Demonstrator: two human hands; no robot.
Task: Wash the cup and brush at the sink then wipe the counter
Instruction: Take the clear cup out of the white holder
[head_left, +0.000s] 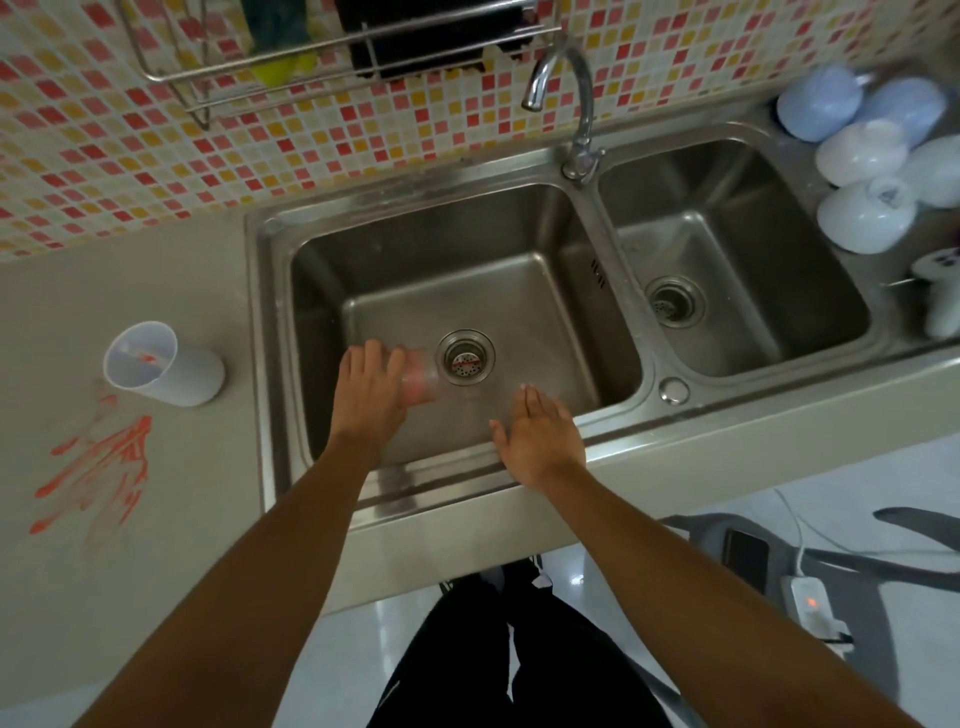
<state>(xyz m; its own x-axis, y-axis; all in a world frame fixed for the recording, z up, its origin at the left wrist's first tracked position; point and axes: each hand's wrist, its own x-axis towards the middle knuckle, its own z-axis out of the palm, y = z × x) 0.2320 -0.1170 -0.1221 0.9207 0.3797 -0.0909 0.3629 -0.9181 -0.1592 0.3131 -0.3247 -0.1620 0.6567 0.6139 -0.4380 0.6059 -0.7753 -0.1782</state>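
My left hand (369, 395) is wrapped around a clear cup (422, 378) with a reddish tint, lying sideways low in the left sink basin (519, 291), beside the drain (466, 356). Over the basin's front edge hovers my right hand (540, 441), flat, fingers apart, holding nothing. A white cup (163, 364) stands on the counter (130, 291) to the left, with a thin brush-like stick and a red smear inside. Orange-red paint streaks (104, 467) mark the counter below it. The tap (563, 88) shows no water.
A second sink basin (727, 249) lies to the right. Several upturned pale bowls (862, 176) sit stacked at the far right. A wire rack (311, 47) with cloths hangs on the tiled wall. A chair and a power strip (810, 603) stand on the floor at lower right.
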